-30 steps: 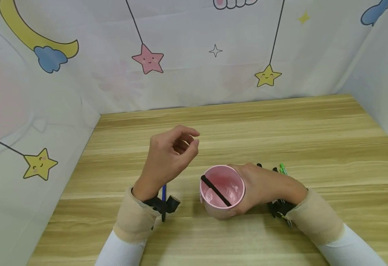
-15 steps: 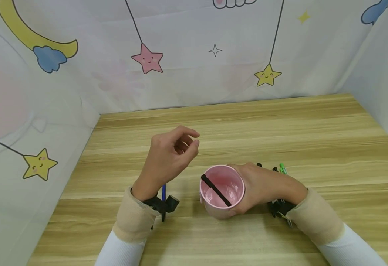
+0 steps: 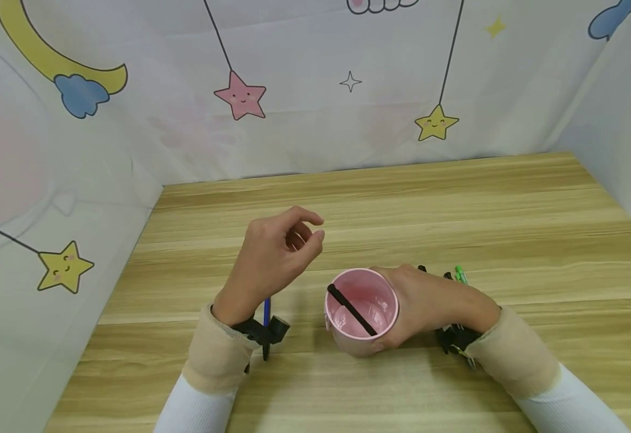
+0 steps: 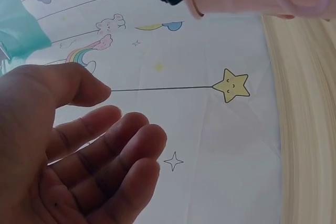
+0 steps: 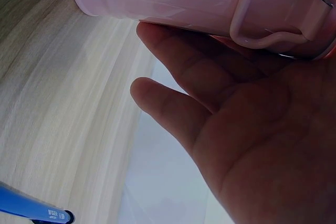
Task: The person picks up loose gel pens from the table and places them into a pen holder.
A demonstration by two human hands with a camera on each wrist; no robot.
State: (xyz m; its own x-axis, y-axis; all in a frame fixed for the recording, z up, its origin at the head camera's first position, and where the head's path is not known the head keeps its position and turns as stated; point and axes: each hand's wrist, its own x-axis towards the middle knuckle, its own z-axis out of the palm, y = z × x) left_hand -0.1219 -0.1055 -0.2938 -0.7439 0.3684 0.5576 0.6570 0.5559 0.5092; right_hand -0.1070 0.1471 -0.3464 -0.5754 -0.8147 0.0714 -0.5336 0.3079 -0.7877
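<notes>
A pink cup point(image 3: 366, 346) stands upright near the middle of the table in the head view, with a black pen point(image 3: 352, 310) leaning inside it against the rim. My right hand point(image 3: 415, 300) grips the cup from its right side; in the right wrist view its fingers lie along the cup's wall. To the left, my left hand point(image 3: 274, 252) hovers over the table with loosely curled fingers and nothing between them. From the left wrist, the thumb and fingertips show apart, with the cup beyond them at the top right.
A blue pen point(image 3: 267, 311) lies on the wooden table point(image 3: 347, 222) under the left wrist. Beneath the right wrist are several pens, among them a green one point(image 3: 460, 275), partly hidden by the arm. A white printed cloth point(image 3: 315, 138) borders the table at the back and sides.
</notes>
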